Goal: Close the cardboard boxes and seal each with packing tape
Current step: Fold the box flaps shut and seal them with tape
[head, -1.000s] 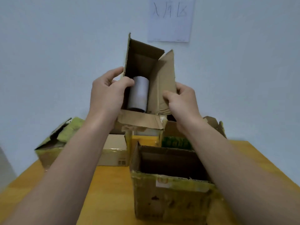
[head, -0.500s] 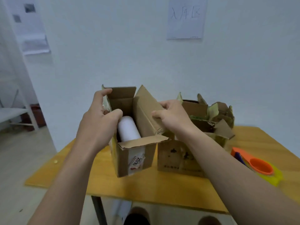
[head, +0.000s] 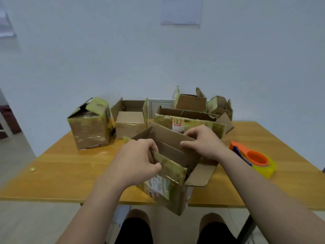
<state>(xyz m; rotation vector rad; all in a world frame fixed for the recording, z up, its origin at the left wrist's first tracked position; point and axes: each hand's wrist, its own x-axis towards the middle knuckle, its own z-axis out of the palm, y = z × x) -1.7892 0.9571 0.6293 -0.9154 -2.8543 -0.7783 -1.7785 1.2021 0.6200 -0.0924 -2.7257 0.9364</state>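
Your left hand pinches the near flap of the small cardboard box, thumb and curled fingers on its tape-streaked edge. The box is tilted at the table's near edge, its lower corner hanging past it. Your right hand grips the far flap at the box's 1 o'clock, fingers curled over the top. You are folding flaps shut, so sealing has not begun. Next, I judge, press both flaps flat under one hand and reach for the tape dispenser at 3 o'clock (well apart from the box). The wooden table carries a taped box at 10 o'clock and open boxes from 11 to 1. Behind is a pale wall with a paper sheet at 12
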